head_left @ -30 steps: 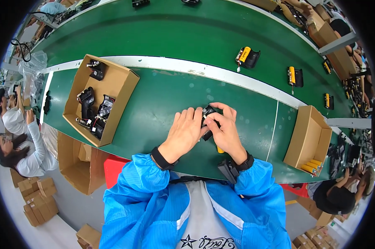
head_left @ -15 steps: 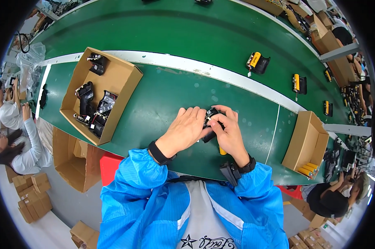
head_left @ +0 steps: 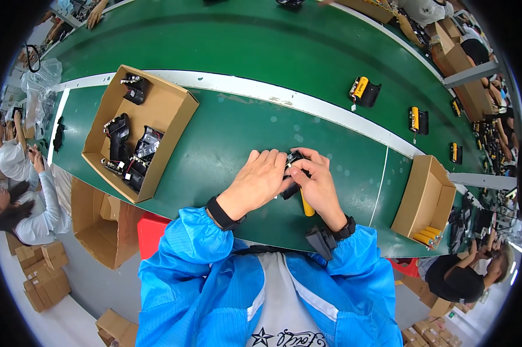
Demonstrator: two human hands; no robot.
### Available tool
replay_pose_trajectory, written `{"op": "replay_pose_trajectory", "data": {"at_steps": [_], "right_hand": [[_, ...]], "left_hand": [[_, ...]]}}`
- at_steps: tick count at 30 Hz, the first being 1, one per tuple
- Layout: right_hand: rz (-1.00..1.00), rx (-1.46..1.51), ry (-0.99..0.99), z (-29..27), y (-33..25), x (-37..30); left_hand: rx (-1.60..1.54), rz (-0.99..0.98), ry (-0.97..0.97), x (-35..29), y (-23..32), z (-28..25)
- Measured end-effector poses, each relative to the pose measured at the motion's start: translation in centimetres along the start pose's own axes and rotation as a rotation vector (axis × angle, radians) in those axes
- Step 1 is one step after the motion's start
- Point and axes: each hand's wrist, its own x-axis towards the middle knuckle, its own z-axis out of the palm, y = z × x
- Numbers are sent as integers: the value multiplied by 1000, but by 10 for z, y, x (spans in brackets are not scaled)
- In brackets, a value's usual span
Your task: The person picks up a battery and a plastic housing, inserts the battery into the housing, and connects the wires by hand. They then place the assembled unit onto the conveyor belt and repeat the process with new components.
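In front of me a small black plastic housing (head_left: 294,156) with a circuit board in it is pinched between both hands over the green table. My left hand (head_left: 254,182) steadies its left side, fingers bent. On the other side my right hand (head_left: 317,184) presses thumb and forefinger together at the board; fingers hide most of the part. A yellow cylindrical battery (head_left: 307,205) shows below the housing, beside my right palm; whether it is attached cannot be told.
Left on the table, an open cardboard box (head_left: 174,118) holds several black housings (head_left: 119,133). At right a smaller box (head_left: 424,194) contains yellow batteries (head_left: 428,234). Beyond the white rail, housings with batteries (head_left: 365,91) lie on the green conveyor (head_left: 226,46). Co-workers sit at both sides.
The housings on the conveyor have shifted slightly right and nearer. More of the yellow battery shows by my right hand. My hands stay nearly in place. Another person's hand appears at far left.
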Motion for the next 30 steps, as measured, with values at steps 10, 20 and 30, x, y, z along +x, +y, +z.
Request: {"op": "replay_pose_trajectory", "data": {"at_steps": [10,20,30], "right_hand": [[110,58,-15,-3,6,16],[27,14,-41,-6,4,9],[4,-54,-40,-6,0,8]], "left_hand": [[37,-30,-127,6,7,-5],[-437,28,-366,14,-39,-32],[-530,-52,-667,39,-42,-45]]}}
